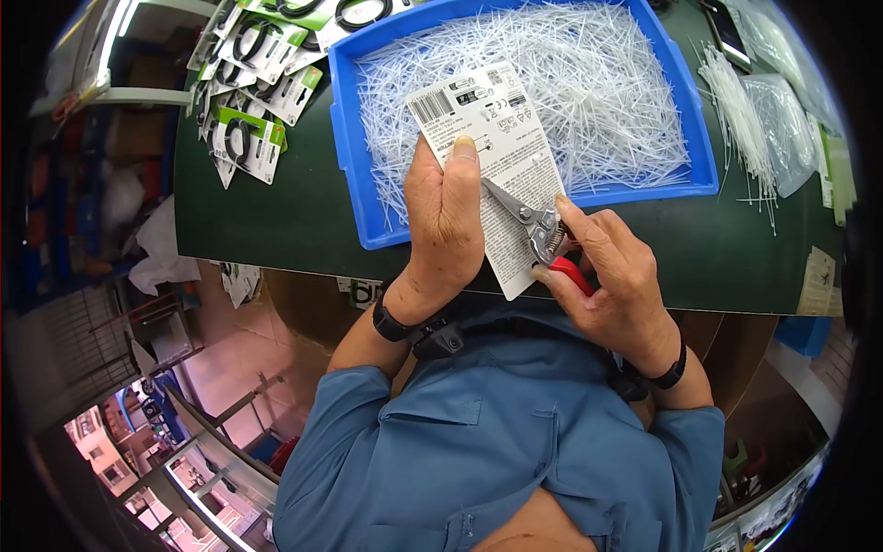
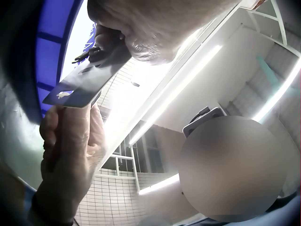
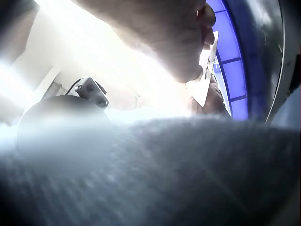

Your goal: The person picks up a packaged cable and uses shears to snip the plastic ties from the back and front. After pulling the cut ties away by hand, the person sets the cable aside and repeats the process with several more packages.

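Note:
My left hand (image 1: 443, 213) grips a white printed packaging card (image 1: 520, 166), its thumb flat on the text side and the other fingers hidden behind. The card is held tilted over the front edge of a blue tray (image 1: 541, 195). In my right hand (image 1: 618, 276) is a pair of spring-loaded snips (image 1: 528, 216) with red handles. Their pointed blades lie across the card's printed face, the tips close to the left thumb. In the left wrist view the card (image 2: 89, 82) shows edge-on between both hands. The right wrist view shows the card (image 3: 205, 84) beyond the blurred right hand.
Many thin white plastic ties (image 1: 607, 83) fill the tray. Carded packs (image 1: 246, 145) with black loops are piled on the green table (image 1: 303, 221) at the left. To the right lie a bundle of white ties (image 1: 739, 115), clear bags (image 1: 780, 129) and a phone (image 1: 727, 35).

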Tool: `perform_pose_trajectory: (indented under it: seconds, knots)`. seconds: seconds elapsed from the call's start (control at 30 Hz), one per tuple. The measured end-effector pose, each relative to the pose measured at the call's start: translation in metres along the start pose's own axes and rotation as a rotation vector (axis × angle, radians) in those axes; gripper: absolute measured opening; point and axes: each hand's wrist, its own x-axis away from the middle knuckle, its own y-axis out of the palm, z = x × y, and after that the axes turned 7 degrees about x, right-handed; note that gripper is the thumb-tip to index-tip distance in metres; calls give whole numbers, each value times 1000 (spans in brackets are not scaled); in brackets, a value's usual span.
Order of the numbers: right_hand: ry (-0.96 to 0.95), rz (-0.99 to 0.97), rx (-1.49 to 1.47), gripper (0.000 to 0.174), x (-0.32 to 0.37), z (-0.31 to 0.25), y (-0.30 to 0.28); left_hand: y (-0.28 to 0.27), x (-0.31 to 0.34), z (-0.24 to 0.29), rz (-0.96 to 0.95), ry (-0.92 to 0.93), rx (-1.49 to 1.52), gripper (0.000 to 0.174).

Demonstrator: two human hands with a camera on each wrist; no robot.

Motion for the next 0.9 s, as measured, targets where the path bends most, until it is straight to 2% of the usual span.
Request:
perform_pose_trajectory:
  seconds: [0.2, 0.3, 0.47, 0.57, 0.6, 0.7, 0.9]
  knots:
    - [56, 27, -135, 69, -18, 3, -19, -34, -10, 16, -9, -103, -2, 37]
    - [-19, 99, -80, 70, -35, 8, -28, -55, -16, 35, 3, -266, 95, 38]
    - [-152, 72, -88, 71, -57, -3, -37, -80, -28, 40, 174, -278, 296, 35]
    - [-148, -37, -123, 67, -66, -21, -38, -105, -33, 13, -384, -255, 986, 34]
    - [-158, -43, -132, 67, -68, -25, -34, -106, -34, 11, -376, -245, 978, 34]
    - [-200, -108, -137, 69, -71, -37, -21, -103, -35, 7, -537, -376, 1027, 40]
    - [-250, -178, -56, 69, -78, -47, -10, -98, -30, 9, -524, -363, 969, 39]
